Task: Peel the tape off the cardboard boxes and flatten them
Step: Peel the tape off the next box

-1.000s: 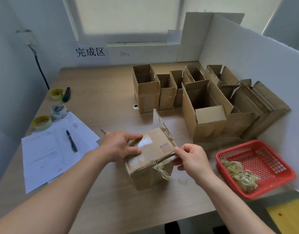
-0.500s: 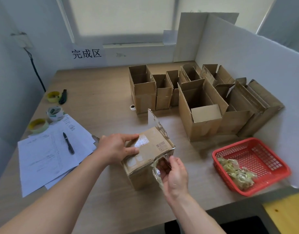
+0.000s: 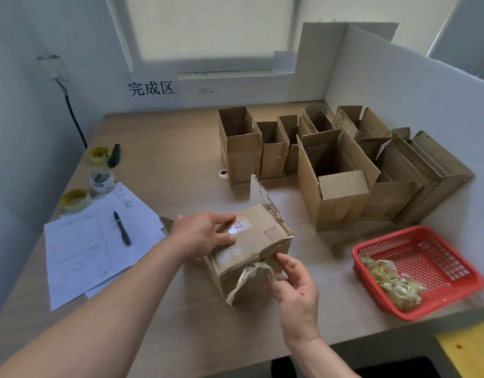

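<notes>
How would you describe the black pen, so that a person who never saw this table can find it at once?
Start from the wooden table and go to its left side, where white paper sheets lie. The black pen lies on top of these sheets. Unlike the tape rolls behind the sheets, it is thin, straight and dark.

Soft daylight, wide-angle view

We see even, dimmish light from the blinded window (image 3: 208, 28) behind the surface (image 3: 167, 148), faint shadows beside the open boxes (image 3: 336, 181), glare on one box's label (image 3: 239, 227), motion blur on the red basket (image 3: 418, 271), and bowed lines toward the edges.
</notes>
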Motion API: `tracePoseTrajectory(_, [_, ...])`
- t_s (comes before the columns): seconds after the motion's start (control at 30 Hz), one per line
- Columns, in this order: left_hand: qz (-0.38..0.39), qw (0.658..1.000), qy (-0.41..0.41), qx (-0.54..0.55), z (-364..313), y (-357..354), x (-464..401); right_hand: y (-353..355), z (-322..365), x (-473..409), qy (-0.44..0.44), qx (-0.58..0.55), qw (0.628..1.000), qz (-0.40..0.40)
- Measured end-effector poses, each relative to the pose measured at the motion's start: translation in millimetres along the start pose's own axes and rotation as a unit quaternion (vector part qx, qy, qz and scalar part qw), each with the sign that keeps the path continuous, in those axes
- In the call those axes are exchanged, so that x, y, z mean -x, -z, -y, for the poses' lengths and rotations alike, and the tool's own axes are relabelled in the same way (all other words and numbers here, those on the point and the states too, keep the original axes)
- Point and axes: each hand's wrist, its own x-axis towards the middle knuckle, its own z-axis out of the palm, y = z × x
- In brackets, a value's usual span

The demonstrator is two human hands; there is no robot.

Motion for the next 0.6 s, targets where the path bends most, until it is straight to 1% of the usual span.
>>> tracePoseTrajectory(0.1, [-0.009, 1.0, 0.012, 0.009, -4, 0, 7, -9, 8, -1, 0.001, 0.01, 1.0, -0.016])
tracePoseTrajectory(0.2, [-0.034, 0.999, 0.017, 0.029, -9, 0, 21, -20, 30, -14, 0.012, -0.037, 0.999, -0.009])
tracePoseTrajectory(0.3, [-0.042, 0.993, 0.027, 0.109, -13, 4, 34, -32, 56, -29, 0.06, -0.042, 0.997, 0.039])
tracePoseTrajectory(0.37, [-0.042, 0.981, 0.049, 0.181, -11, 9, 40, -40, 70, -38, 0.102, -0.015, 0.991, 0.088])
tracePoseTrajectory(0.43, [-0.03, 0.966, 0.071, 0.245, -4, 14, 45, -49, 75, -44, 0.123, 0.017, 0.983, 0.133])
tracePoseTrajectory(0.53, [-0.007, 0.942, 0.106, 0.318, 11, 12, 58, -67, 68, -44, 0.106, 0.051, 0.977, 0.178])
tracePoseTrajectory(0.6, [-0.014, 0.923, 0.122, 0.363, 22, 10, 65, -80, 59, -44, 0.058, 0.046, 0.981, 0.178])
